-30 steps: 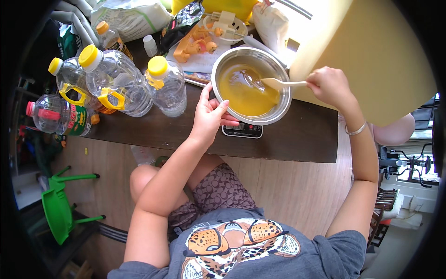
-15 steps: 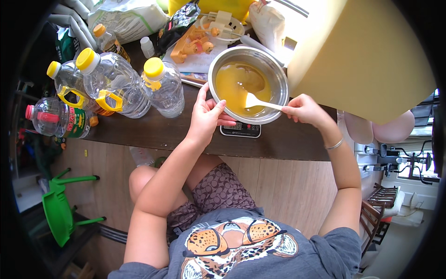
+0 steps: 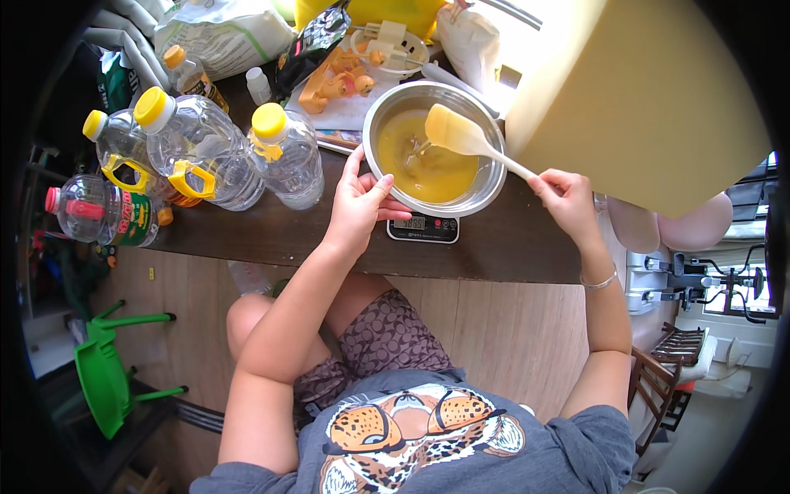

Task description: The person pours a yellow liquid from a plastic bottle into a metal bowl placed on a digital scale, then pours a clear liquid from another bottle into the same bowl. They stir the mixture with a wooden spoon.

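Dark tabletop is bearing a steel bowl; left hand is bracing its rim open-fingered, right hand is gripping a spatula over the yellow batter.

Dark tabletop over pale wood-plank floor; perhaps daylight from the right.

So my right hand swung back out to the right of the bowl after being tucked in close at its near rim half a second ago. The spatula came up with it: the blade was down in the yellow batter before, now it's lifted clear above it, near the far side, handle slanting down to my hand. The batter shows a swirl mark now.
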A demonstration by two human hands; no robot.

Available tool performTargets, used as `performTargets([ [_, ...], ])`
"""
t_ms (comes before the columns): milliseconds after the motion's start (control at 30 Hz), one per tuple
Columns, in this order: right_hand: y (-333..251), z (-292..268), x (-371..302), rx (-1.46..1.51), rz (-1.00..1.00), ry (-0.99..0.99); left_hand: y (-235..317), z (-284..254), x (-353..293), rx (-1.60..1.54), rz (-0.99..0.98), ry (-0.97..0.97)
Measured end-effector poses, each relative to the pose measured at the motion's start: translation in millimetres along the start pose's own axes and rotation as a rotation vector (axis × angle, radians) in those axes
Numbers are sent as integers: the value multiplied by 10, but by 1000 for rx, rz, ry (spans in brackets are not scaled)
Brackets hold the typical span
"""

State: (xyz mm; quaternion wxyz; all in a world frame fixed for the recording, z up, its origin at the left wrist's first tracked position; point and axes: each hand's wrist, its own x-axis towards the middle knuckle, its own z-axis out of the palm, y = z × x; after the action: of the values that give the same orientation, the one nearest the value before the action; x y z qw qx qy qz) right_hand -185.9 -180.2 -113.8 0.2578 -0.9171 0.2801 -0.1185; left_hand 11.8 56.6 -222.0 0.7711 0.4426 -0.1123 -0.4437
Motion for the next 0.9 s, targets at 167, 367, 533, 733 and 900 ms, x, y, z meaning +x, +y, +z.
performTargets([
  [167, -204, -183, 87, -440, -272, 248, -14, -19, 4, -7, 3, -18],
  [367, -262, 17, 478, -998, -494, 217, 10, -4, 5, -1, -8, -12],
  [533, -333, 253, 676, -1022, -632, 127, 9, 8, 9, -17, -2, -21],
  [733, -549, 292, 539, -968, -788, -2, 3, -11, 8, -3, 8, -15],
  [900, -635, 103, 373, -947, -862, -103, -10, -10, 6, -2, 7, 2],
])
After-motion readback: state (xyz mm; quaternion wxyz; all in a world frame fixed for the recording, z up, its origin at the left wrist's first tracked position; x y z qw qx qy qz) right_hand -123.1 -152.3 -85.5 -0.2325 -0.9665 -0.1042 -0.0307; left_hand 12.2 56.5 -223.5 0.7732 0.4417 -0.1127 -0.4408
